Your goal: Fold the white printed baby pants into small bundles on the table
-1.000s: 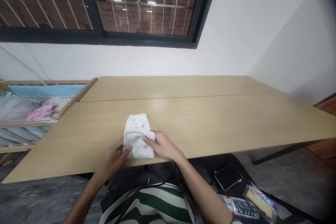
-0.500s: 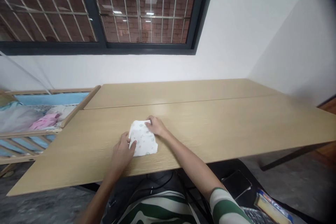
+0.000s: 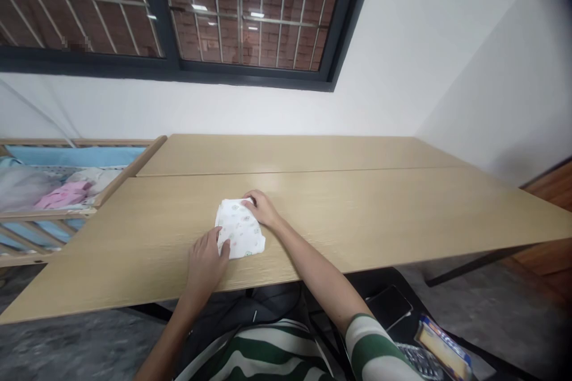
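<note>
A small folded white cloth (image 3: 239, 232) with a faint print lies on the light wooden table (image 3: 357, 208), near its front edge. My left hand (image 3: 204, 262) rests on the table with its fingers lying flat on the cloth's near left corner. My right hand (image 3: 261, 208) lies on the cloth's far right corner, fingers curled down onto the fabric. Neither hand lifts the cloth.
A wooden crib (image 3: 58, 190) with blue lining and pink and white clothes stands at the left, against the table. A barred window (image 3: 179, 12) fills the wall behind. On the floor at lower right lie a dark tablet (image 3: 388, 306) and a colourful packet (image 3: 444, 351).
My right hand has moved from the cloth's near side to its far right corner. The cloth now lies flatter and more compact. The left hand stays at the near left corner.
</note>
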